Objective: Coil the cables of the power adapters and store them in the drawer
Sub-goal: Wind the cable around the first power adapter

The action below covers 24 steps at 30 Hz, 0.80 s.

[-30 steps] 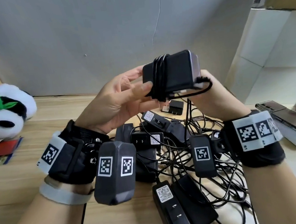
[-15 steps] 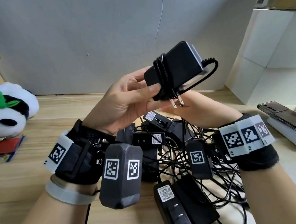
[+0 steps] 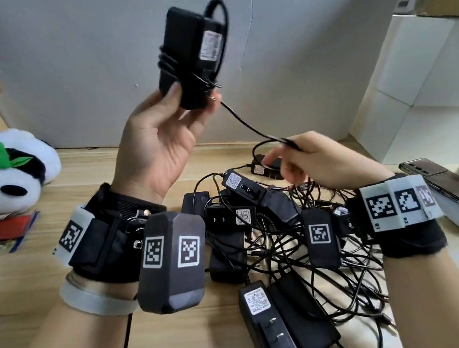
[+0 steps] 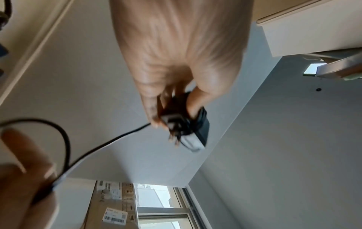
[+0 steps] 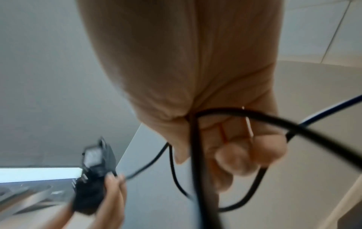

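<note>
Left hand holds the adapter up well above the desk, fingers and thumb curled round its lower end, label side turned toward the right. Several turns of cable sit wound about the body; I read the raised hold as a way to keep the brick clear of the heap so the free tail runs taut for another turn. Right hand is lower, near the middle of the desk, pinching that tail near its plug end; the wrist views are blurred, so I judge it a thumb-and-finger pinch with the other fingers loosely curled, but I cannot swear to which fingers do the work. The strand slopes straight from brick to right hand, apart from the pile. Below both wrists lies the tangle of remaining adapters, bricks and leads crossed over one another from the middle of the desk to its near edge; two bricks lie side by side at the near edge. These loose leads are the likely snag if the tail dips. A plush panda sits at the left edge, a phone at the right edge, white boxes at the far right corner. No drawer shows in any view.
</note>
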Available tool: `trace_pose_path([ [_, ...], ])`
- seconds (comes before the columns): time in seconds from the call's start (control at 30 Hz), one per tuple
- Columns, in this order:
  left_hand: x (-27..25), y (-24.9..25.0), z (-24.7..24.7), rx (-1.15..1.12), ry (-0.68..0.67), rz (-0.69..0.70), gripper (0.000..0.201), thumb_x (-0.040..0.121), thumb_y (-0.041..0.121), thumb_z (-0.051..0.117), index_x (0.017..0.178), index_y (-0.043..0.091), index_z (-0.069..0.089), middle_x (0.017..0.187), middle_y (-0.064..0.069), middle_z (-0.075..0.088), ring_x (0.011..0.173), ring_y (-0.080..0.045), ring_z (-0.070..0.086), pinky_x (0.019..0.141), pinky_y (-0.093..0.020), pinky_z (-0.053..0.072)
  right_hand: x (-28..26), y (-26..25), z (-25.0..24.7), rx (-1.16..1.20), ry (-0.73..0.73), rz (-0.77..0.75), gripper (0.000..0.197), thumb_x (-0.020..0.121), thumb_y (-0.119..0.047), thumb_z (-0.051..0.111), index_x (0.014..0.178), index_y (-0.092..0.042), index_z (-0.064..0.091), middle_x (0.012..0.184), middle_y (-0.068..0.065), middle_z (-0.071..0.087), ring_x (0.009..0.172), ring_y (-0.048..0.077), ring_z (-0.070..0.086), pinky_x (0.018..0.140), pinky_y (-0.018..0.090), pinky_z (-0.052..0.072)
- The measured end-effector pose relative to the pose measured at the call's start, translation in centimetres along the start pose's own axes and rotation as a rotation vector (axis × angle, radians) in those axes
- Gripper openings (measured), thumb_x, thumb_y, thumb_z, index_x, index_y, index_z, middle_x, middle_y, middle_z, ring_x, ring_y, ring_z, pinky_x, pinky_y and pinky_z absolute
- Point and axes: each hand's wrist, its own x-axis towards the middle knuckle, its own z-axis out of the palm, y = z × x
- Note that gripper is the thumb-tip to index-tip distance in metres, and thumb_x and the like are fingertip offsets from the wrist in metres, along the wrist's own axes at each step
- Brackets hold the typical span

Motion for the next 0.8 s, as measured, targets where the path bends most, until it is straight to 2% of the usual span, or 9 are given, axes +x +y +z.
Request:
trace_pose_path([
  [0.07, 0.5, 0.1, -0.4, -0.018, 0.184, 0.041, 0.022, 0.088, 0.0, 0.046, 0.105, -0.007, 0.059, 0.101, -0.021, 0.066, 0.097, -0.029, 0.065, 0.095, -0.043, 0.05, -0.3, 0.3, -0.8, 0.06, 0.041, -0.015, 0.036, 0.102, -0.025, 0.033, 0.082, -0.022, 0.063, 0.049, -0.005, 0.05, 0.046, 0.011, 0.044, 0.059, 0.028, 0.042],
  [0.17, 0.8, 0.2, -1.5, -0.035, 0.431, 0.064, 0.016, 0.093, -0.001, 0.046, 0.105, -0.007, 0.055, 0.104, -0.022, 0.062, 0.106, -0.03, 0.061, 0.091, -0.041, 0.053, -0.7, 0.8, -1.6, 0.143, 0.048, -0.029, 0.033, 0.102, -0.021, 0.033, 0.092, -0.013, 0.063, 0.049, -0.005, 0.047, 0.047, 0.011, 0.044, 0.052, 0.022, 0.044],
  [0.3, 1.3, 1.5, -4.7, 0.091, 0.7, 0.179, 0.014, 0.092, 0.001, 0.053, 0.105, -0.003, 0.055, 0.106, -0.017, 0.063, 0.088, -0.021, 0.066, 0.079, -0.032, 0.057, -1.1, 1.6, -2.8, 0.315, 0.145, 0.024, 0.032, 0.102, -0.018, 0.032, 0.102, -0.007, 0.061, 0.062, -0.002, 0.068, 0.06, 0.011, 0.062, 0.063, 0.02, 0.052],
  [0.43, 1.8, 3.5, -7.2, 0.238, 0.779, 0.214, 0.008, 0.096, 0.009, 0.05, 0.09, 0.006, 0.054, 0.089, -0.004, 0.059, 0.067, -0.006, 0.064, 0.087, -0.026, 0.054, -1.4, 2.6, -4.5, 0.486, 0.564, 0.17, 0.035, 0.102, -0.022, 0.03, 0.095, -0.008, 0.062, 0.057, -0.001, 0.067, 0.048, 0.007, 0.059, 0.051, 0.018, 0.049],
  [0.53, 1.7, 3.6, -7.1, 0.175, 0.755, 0.202, 0.018, 0.093, 0.006, 0.055, 0.108, -0.003, 0.056, 0.102, -0.012, 0.062, 0.085, -0.014, 0.066, 0.075, -0.026, 0.057, -1.6, 3.8, -5.4, 0.36, 0.749, 0.268, 0.029, 0.096, -0.023, 0.039, 0.09, -0.005, 0.061, 0.066, 0.005, 0.064, 0.049, 0.008, 0.055, 0.055, 0.027, 0.05],
  [0.6, 1.7, 2.7, -5.6, 0.167, 0.668, 0.146, 0.014, 0.092, 0.004, 0.056, 0.103, -0.005, 0.056, 0.108, -0.016, 0.063, 0.096, -0.02, 0.066, 0.079, -0.03, 0.057, -1.6, 4.4, -5.5, 0.069, 0.681, 0.347, 0.037, 0.089, -0.033, 0.048, 0.084, 0.001, 0.06, 0.075, 0.013, 0.064, 0.067, 0.02, 0.058, 0.075, 0.043, 0.054],
  [0.63, 1.6, 2.2, -4.8, 0.161, 0.623, 0.126, 0.012, 0.091, 0.003, 0.056, 0.101, -0.005, 0.057, 0.108, -0.018, 0.064, 0.097, -0.022, 0.066, 0.081, -0.032, 0.057, -1.6, 4.4, -5.4, -0.078, 0.628, 0.398, 0.042, 0.088, -0.038, 0.051, 0.093, 0.003, 0.06, 0.084, 0.015, 0.063, 0.08, 0.026, 0.059, 0.085, 0.046, 0.05],
  [0.73, 1.2, 0.8, -2.3, 0.127, 0.437, 0.064, 0.023, 0.089, -0.001, 0.053, 0.111, -0.008, 0.056, 0.106, -0.02, 0.063, 0.096, -0.026, 0.064, 0.082, -0.034, 0.056, -1.4, 3.5, -4.9, -0.245, 0.596, 0.41, 0.057, 0.09, -0.042, 0.053, 0.131, -0.003, 0.047, 0.128, 0.013, 0.054, 0.121, 0.028, 0.049, 0.104, 0.04, 0.037],
  [0.8, 0.7, 0.3, -1.1, 0.146, 0.276, -0.02, 0.033, 0.086, 0.001, 0.053, 0.118, -0.007, 0.054, 0.11, -0.021, 0.063, 0.098, -0.027, 0.063, 0.088, -0.035, 0.054, -1.2, 2.2, -4.2, -0.154, 0.613, 0.23, 0.042, 0.09, -0.035, 0.056, 0.125, -0.011, 0.054, 0.124, 0.006, 0.059, 0.114, 0.019, 0.055, 0.099, 0.035, 0.042],
])
